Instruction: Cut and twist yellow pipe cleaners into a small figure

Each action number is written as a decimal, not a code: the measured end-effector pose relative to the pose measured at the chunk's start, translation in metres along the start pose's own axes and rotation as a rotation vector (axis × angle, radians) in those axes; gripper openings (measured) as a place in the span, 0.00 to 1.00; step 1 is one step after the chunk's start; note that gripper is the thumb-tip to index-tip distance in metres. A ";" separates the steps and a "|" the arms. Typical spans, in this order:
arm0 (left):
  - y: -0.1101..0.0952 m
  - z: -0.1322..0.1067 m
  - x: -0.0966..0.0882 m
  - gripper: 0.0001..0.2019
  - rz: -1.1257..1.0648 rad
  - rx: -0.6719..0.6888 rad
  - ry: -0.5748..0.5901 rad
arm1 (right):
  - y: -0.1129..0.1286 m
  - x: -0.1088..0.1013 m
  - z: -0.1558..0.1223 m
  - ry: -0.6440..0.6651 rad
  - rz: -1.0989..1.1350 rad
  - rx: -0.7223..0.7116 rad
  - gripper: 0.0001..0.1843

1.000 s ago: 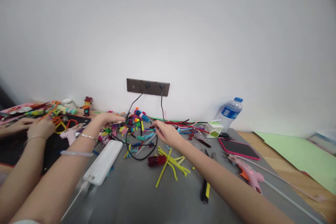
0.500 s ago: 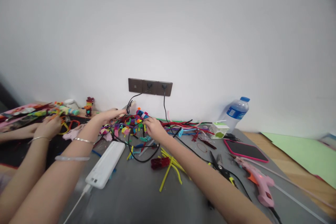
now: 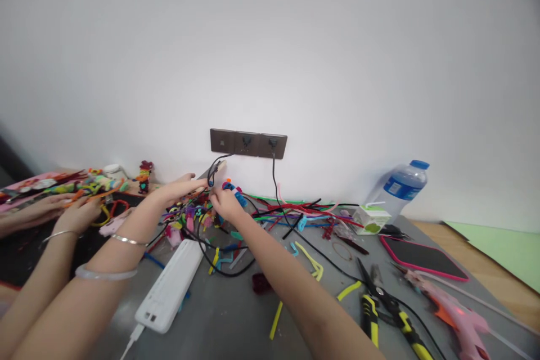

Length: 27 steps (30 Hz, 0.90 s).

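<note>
My left hand (image 3: 183, 185) reaches over the heap of colourful craft pieces (image 3: 196, 216), its fingers stretched out and the thumb apart. Its fingertips come close to a black cable (image 3: 213, 171) and a beige-edged flat piece (image 3: 221, 167) by the wall. My right hand (image 3: 225, 203) is at the back of the same heap, fingers bent together; whatever they grip is hidden. Just right of it is a blue fuzzy piece with an orange tip (image 3: 238, 196). A white power strip (image 3: 172, 284) lies below my left forearm.
At left, another person's hands (image 3: 82, 214) handle an orange strip. Pipe cleaners (image 3: 291, 211) lie along the wall. To the right are yellow-handled snips (image 3: 379, 298), a pink glue gun (image 3: 455, 315), a phone (image 3: 424, 257), a drink carton (image 3: 371, 218) and a leaning bottle (image 3: 405, 188).
My right hand has moved left along the heap, nearer my left hand. My left hand stays stretched out by the wall. The view has shifted, so the right-hand objects sit further right and lower.
</note>
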<state>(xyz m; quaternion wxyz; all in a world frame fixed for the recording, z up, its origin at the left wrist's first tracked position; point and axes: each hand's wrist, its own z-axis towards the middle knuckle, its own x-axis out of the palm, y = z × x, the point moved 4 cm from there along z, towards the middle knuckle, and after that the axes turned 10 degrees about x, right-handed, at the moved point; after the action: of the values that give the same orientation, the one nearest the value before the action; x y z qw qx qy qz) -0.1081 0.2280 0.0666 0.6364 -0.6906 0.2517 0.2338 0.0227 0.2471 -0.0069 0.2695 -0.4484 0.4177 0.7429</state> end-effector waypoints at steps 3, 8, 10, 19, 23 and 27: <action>0.002 0.003 -0.003 0.49 -0.035 -0.024 0.051 | 0.006 0.008 0.012 0.099 0.007 -0.031 0.06; 0.004 0.007 -0.008 0.50 -0.069 -0.003 0.051 | 0.022 0.017 0.028 0.169 0.038 -0.035 0.04; 0.001 0.005 -0.010 0.51 -0.055 0.005 0.046 | 0.023 0.014 0.030 0.125 0.082 -0.003 0.02; -0.020 0.002 -0.024 0.51 0.123 0.136 -0.167 | -0.037 -0.027 0.043 -0.067 0.145 0.347 0.18; -0.021 0.003 -0.024 0.52 0.149 0.136 -0.184 | -0.050 -0.044 0.044 -0.054 0.041 0.379 0.19; -0.019 0.001 -0.015 0.52 0.096 0.099 -0.136 | -0.035 -0.044 0.043 0.008 -0.075 0.240 0.21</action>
<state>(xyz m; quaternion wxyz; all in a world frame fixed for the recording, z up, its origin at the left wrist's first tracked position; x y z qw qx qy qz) -0.1074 0.2311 0.0912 0.6735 -0.6280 0.2519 0.2975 0.0506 0.3002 0.0299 0.3471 -0.4310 0.4877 0.6753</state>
